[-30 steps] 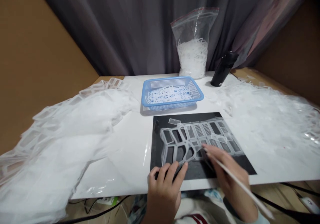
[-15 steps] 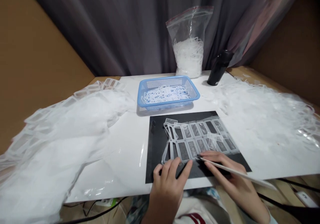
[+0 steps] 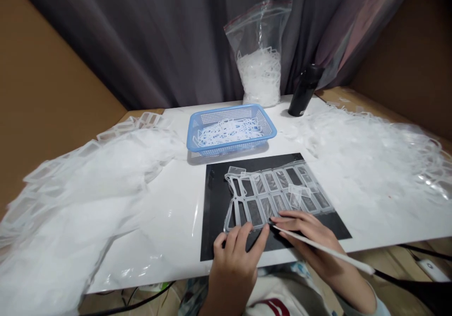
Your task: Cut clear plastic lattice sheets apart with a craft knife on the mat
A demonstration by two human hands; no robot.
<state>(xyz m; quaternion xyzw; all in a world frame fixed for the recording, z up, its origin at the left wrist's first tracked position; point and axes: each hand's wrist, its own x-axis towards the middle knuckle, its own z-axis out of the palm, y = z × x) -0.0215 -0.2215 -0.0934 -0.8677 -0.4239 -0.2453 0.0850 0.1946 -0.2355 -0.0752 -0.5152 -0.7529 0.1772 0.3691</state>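
Though partly under the spread left hand [image 3: 235, 262], a clear plastic lattice [image 3: 271, 193], right hand [image 3: 307, 238] pinching a white stick [image 3: 321, 247].

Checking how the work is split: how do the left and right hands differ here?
The left hand holds nothing, its fingers spread, while the right hand grips a slender white tool. The left hand's fingertips sit at the lower edge of the clear plastic lattice, while the right hand's fingers lie flatter, with the tool's tip near that edge. Both hands reach over the black sheet.
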